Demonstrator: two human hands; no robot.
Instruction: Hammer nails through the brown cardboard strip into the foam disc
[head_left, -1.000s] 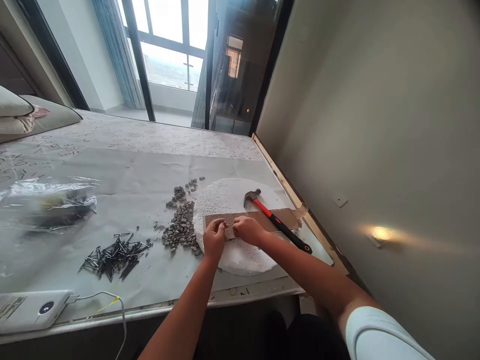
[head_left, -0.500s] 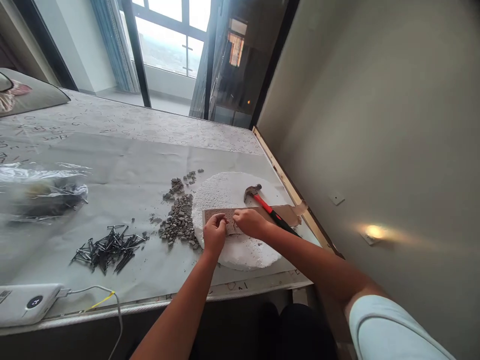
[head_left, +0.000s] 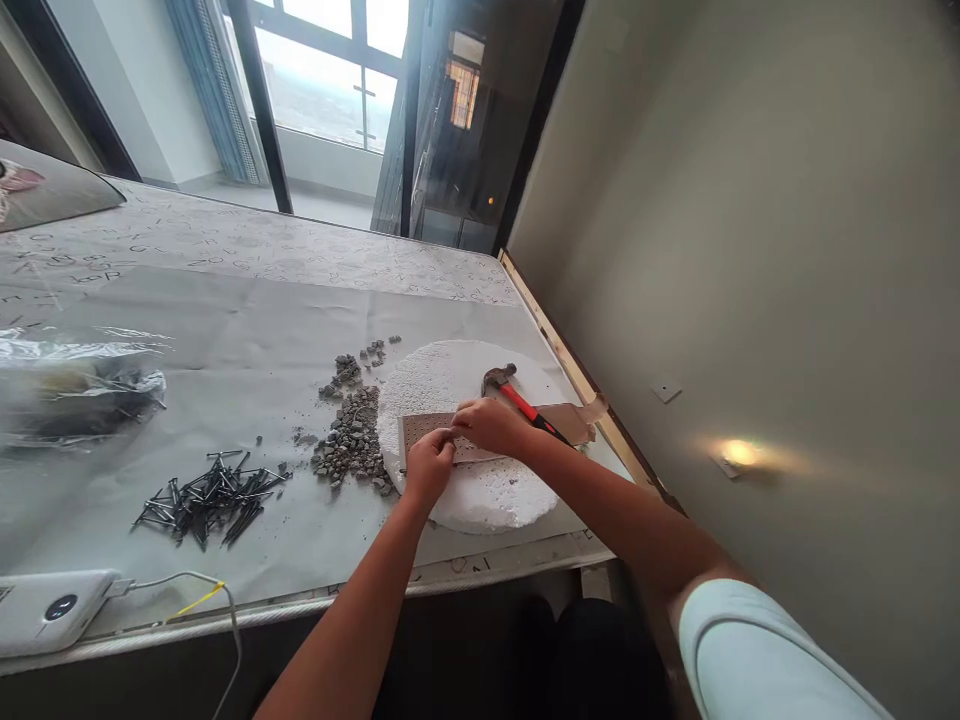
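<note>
A brown strip of board (head_left: pixel 420 432), dotted with small holes, lies across a round white foam disc (head_left: pixel 450 385). My left hand (head_left: pixel 427 468) rests on the strip's near edge with fingers curled and pinched. My right hand (head_left: pixel 491 425) sits just beyond it on the strip, fingers also pinched together; what they pinch is too small to make out. A claw hammer (head_left: pixel 517 398) with a red and black handle lies on the disc behind my right hand.
A heap of small grey stones (head_left: pixel 349 440) lies left of the disc. Several dark nails (head_left: pixel 206 495) are piled further left, a clear plastic bag (head_left: pixel 67 390) beyond them. A white power bank (head_left: pixel 45 610) with cable sits at the near edge. A wall stands to the right.
My right hand has shifted slightly away along the strip while the left stayed on its near edge. The camera has turned a little to the right.
</note>
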